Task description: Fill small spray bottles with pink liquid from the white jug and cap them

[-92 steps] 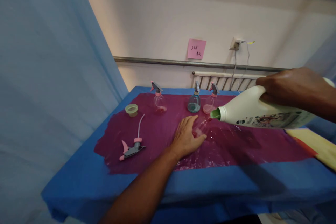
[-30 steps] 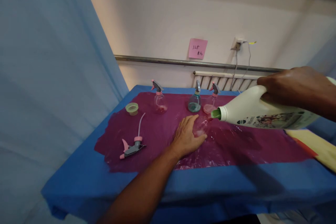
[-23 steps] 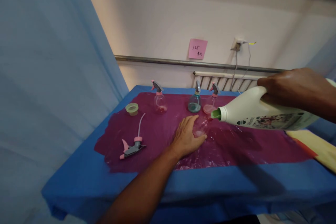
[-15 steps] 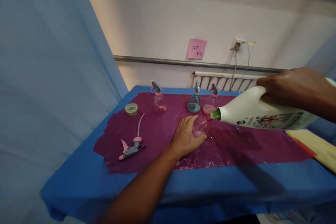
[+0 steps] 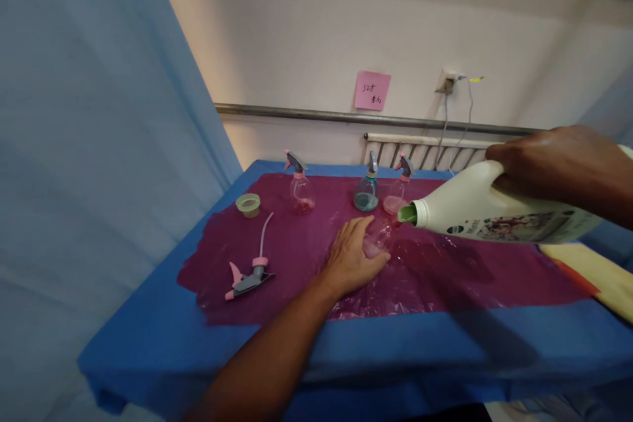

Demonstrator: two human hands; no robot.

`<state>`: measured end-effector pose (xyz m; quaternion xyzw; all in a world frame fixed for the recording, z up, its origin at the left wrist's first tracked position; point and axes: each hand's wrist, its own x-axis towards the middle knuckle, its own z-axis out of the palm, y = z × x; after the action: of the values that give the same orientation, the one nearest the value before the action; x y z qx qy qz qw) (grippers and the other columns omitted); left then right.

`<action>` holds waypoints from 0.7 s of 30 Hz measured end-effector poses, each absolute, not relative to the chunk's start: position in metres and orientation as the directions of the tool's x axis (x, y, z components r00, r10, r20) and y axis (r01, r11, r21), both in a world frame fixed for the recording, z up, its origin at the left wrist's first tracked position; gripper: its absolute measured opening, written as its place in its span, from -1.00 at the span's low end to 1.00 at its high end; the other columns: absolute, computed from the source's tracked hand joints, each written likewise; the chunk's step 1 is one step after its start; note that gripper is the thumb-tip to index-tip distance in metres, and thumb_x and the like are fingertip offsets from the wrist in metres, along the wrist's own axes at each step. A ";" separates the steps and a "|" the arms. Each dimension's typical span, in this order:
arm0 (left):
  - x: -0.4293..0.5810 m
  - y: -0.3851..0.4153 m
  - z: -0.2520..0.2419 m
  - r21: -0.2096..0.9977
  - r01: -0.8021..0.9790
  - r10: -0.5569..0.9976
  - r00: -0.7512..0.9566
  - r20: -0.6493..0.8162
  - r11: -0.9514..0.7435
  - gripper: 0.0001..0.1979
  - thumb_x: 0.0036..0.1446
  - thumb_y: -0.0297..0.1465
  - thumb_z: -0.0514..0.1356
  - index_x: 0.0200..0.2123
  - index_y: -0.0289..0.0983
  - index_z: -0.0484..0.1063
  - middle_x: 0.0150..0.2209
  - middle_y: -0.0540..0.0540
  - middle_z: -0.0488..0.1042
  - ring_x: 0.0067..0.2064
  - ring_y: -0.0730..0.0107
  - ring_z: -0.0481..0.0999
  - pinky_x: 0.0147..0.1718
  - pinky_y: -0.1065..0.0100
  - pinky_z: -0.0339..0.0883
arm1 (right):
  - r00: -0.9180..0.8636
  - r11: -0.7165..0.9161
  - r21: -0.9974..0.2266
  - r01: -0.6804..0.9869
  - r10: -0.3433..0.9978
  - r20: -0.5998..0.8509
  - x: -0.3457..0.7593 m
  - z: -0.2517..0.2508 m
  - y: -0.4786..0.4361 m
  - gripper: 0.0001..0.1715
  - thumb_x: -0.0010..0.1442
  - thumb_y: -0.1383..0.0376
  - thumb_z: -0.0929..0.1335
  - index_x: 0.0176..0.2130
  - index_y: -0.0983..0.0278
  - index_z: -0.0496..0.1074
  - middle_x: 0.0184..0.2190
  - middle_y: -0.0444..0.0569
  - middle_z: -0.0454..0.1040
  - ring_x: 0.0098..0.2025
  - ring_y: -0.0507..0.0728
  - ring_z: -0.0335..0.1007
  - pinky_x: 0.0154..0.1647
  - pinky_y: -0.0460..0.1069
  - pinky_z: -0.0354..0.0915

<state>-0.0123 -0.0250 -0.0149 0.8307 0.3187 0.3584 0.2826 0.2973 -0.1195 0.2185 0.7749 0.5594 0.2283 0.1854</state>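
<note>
My left hand [image 5: 353, 250] is wrapped around the side of a clear spray bottle without its top [image 5: 376, 244], tilted on the maroon plastic sheet. In my right hand [image 5: 554, 161] is a cream-coloured jug [image 5: 475, 201], gripped by its handle and tipped to the left. Its green spout [image 5: 407, 213] is at the open neck of the bottle. Whether liquid is running out is too small to tell. To the left lies a grey and pink spray head [image 5: 251, 279] with its dip tube. Behind it sits a pale green cap [image 5: 248, 204].
Three spray bottles stand toward the back: a pink-collared one [image 5: 302, 195], a teal one [image 5: 366, 196] and another pink one [image 5: 394, 199]. A yellow item [image 5: 588, 271] lies at the right on the blue-covered table [image 5: 163, 336]. A blue curtain [image 5: 99, 145] hangs at the left.
</note>
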 end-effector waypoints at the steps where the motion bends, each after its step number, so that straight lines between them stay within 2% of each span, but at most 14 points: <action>1: -0.012 -0.025 -0.015 0.698 0.328 0.733 0.540 0.414 -0.636 -0.17 0.19 -0.30 0.51 0.48 -0.18 0.38 0.42 -0.27 0.50 0.47 -0.13 0.49 0.54 -0.18 0.35 | 0.265 -0.302 0.535 0.789 0.953 0.148 0.298 0.218 -0.120 -0.84 0.28 0.16 0.41 -0.15 0.07 0.61 -0.25 0.08 0.67 -0.36 0.28 0.46 -0.35 0.12 0.13; 7: -0.013 -0.026 -0.014 0.701 0.336 0.740 0.536 0.406 -0.628 -0.17 0.20 -0.29 0.50 0.49 -0.14 0.36 0.44 -0.24 0.50 0.48 -0.12 0.49 0.55 -0.19 0.33 | 0.248 -0.307 0.493 0.814 0.951 0.183 0.304 0.210 -0.123 -0.82 0.25 0.14 0.39 -0.18 0.08 0.59 -0.29 0.08 0.65 -0.40 0.26 0.42 -0.34 0.11 0.08; 12: -0.014 -0.025 -0.015 0.706 0.340 0.746 0.532 0.401 -0.621 -0.19 0.22 -0.27 0.48 0.49 -0.15 0.35 0.44 -0.26 0.49 0.48 -0.13 0.48 0.55 -0.19 0.34 | 0.280 -0.347 0.459 0.818 0.937 0.210 0.315 0.182 -0.126 -0.77 0.29 0.11 0.36 -0.14 0.10 0.58 -0.22 0.12 0.69 -0.31 0.28 0.51 -0.32 0.10 0.07; 14: -0.014 -0.024 -0.014 0.709 0.337 0.748 0.529 0.401 -0.619 -0.19 0.24 -0.26 0.46 0.50 -0.15 0.33 0.44 -0.27 0.48 0.49 -0.13 0.49 0.54 -0.19 0.35 | 0.316 -0.376 0.407 0.832 0.925 0.210 0.319 0.170 -0.126 -0.74 0.32 0.12 0.33 -0.12 0.13 0.58 -0.20 0.15 0.71 -0.25 0.31 0.56 -0.32 0.10 0.09; 16: -0.013 -0.023 -0.014 0.715 0.329 0.749 0.525 0.405 -0.617 -0.18 0.25 -0.26 0.45 0.52 -0.13 0.29 0.45 -0.26 0.47 0.49 -0.12 0.48 0.54 -0.19 0.34 | 0.356 -0.413 0.295 0.862 0.906 0.228 0.327 0.159 -0.126 -0.69 0.33 0.12 0.30 -0.09 0.15 0.58 -0.14 0.19 0.73 -0.19 0.33 0.58 -0.30 0.10 0.12; 18: -0.012 -0.021 -0.014 0.722 0.321 0.751 0.521 0.405 -0.613 -0.14 0.25 -0.27 0.44 0.55 -0.13 0.25 0.46 -0.27 0.45 0.50 -0.11 0.47 0.55 -0.19 0.33 | 0.389 -0.431 0.121 0.894 0.882 0.267 0.338 0.149 -0.126 -0.68 0.29 0.14 0.30 -0.10 0.19 0.59 -0.12 0.21 0.73 -0.16 0.33 0.58 -0.27 0.09 0.18; 19: -0.011 -0.020 -0.015 0.726 0.319 0.753 0.519 0.404 -0.609 -0.12 0.24 -0.27 0.44 0.56 -0.14 0.23 0.46 -0.27 0.44 0.51 -0.11 0.47 0.56 -0.19 0.32 | 0.412 -0.431 0.000 0.903 0.864 0.288 0.345 0.144 -0.126 -0.69 0.26 0.16 0.32 -0.12 0.20 0.59 -0.14 0.20 0.73 -0.16 0.31 0.57 -0.25 0.09 0.21; 21: -0.010 -0.018 -0.015 0.733 0.321 0.759 0.518 0.395 -0.600 -0.10 0.24 -0.27 0.44 0.56 -0.16 0.21 0.48 -0.28 0.42 0.52 -0.11 0.45 0.57 -0.19 0.30 | 0.515 -0.421 -0.320 0.848 0.797 0.315 0.358 0.131 -0.127 -0.74 0.16 0.22 0.36 -0.19 0.22 0.60 -0.21 0.13 0.71 -0.16 0.28 0.56 -0.22 0.06 0.27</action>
<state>-0.0100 -0.0180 -0.0155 0.8172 0.3303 0.3635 0.3017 0.3582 -0.1271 0.1310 0.8411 0.4892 0.0572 -0.2236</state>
